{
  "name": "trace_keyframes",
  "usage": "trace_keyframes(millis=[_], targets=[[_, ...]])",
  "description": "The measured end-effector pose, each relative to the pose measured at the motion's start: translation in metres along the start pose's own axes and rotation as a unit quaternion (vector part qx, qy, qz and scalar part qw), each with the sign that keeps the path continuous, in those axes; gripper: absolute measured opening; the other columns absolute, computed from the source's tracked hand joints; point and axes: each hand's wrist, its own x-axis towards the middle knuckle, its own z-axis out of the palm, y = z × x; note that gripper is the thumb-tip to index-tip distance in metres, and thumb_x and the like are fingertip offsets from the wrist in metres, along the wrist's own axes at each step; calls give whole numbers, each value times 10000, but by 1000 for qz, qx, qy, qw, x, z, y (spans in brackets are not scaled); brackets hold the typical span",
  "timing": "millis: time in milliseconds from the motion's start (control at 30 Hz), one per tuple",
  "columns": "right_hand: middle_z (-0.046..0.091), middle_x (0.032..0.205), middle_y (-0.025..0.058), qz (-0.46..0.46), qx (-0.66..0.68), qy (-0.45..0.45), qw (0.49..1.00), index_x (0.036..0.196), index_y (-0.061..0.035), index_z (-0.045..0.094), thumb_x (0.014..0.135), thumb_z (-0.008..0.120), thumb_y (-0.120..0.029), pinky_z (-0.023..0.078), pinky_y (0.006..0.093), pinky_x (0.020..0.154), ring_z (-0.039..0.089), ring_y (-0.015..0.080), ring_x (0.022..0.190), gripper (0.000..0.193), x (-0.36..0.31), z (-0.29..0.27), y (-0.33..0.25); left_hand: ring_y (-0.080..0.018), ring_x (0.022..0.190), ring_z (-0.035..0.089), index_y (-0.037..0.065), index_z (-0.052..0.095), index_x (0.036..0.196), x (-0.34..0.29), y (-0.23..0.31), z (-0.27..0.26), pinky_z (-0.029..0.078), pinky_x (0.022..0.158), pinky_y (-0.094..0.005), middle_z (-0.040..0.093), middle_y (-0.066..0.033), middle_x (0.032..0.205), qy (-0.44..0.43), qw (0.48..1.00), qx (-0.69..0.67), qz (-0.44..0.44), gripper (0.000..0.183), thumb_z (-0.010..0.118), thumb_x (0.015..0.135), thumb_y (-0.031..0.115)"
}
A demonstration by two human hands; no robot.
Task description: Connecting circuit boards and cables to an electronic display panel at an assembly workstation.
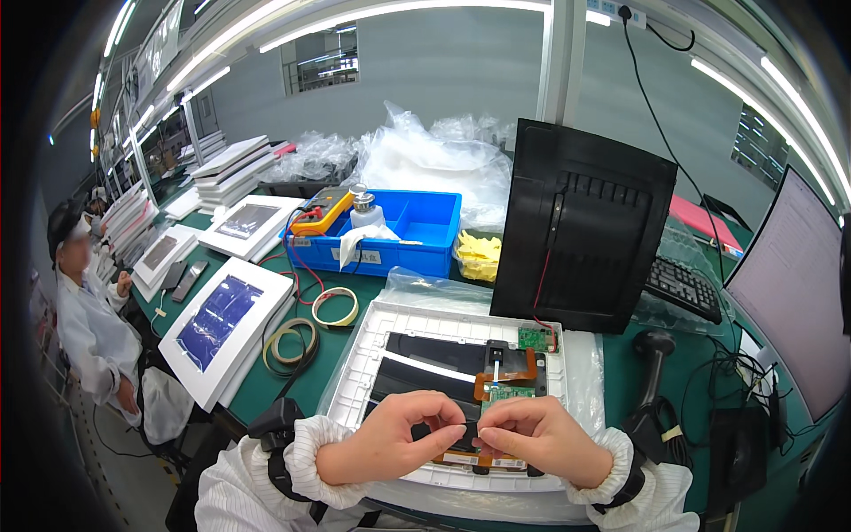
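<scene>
My left hand and my right hand hang close together over the near part of an open device in a white plastic frame. On each hand the thumb and forefinger are pinched together, and whatever they hold is too small to make out. Inside the frame lie black flat panels, an orange ribbon cable and a green circuit board, partly hidden by my hands. A smaller green board sits at the far right corner. From there a red wire runs up a black back cover standing upright behind the frame.
Tape rolls and white framed panels lie left. Behind stands a blue bin with a yellow multimeter and a bottle. A scanner, keyboard and monitor stand right. A person sits far left.
</scene>
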Motion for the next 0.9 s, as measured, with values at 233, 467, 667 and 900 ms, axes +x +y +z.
trace_keyframes(millis=[233, 467, 667, 900], targets=[[579, 751, 37, 3, -28, -9, 1000, 861, 20, 618, 816, 579, -103, 408, 171, 559, 514, 55, 647, 137, 2, -3, 2, -99, 672, 482, -6, 553, 828, 1, 6, -1, 382, 586, -218, 528, -42, 752, -2, 1000, 15, -10, 72, 576, 791, 52], [555, 732, 16, 10, -21, -13, 1000, 847, 10, 619, 812, 591, -120, 390, 165, 541, 497, 42, 634, 138, 3, -3, 5, -111, 671, 481, -8, 563, 820, 1, 5, -1, 378, 583, -229, 532, -44, 762, -10, 999, 34, -2, 84, 578, 789, 68], [542, 724, 2, 1, -41, -21, 999, 841, 5, 619, 810, 595, -122, 371, 167, 525, 472, 34, 621, 132, 3, -4, 6, -102, 655, 493, -8, 566, 829, 1, 0, -1, 399, 578, -221, 545, -48, 760, -11, 999, 34, 7, 94, 583, 791, 77], [535, 743, 13, 7, -8, 0, 1000, 841, 17, 618, 800, 599, -98, 381, 170, 534, 480, 39, 630, 123, 3, -1, 7, -96, 645, 510, -6, 567, 844, 4, -8, 7, 425, 569, -212, 556, -44, 750, 46, 999, 2, 5, 123, 610, 773, 84]])
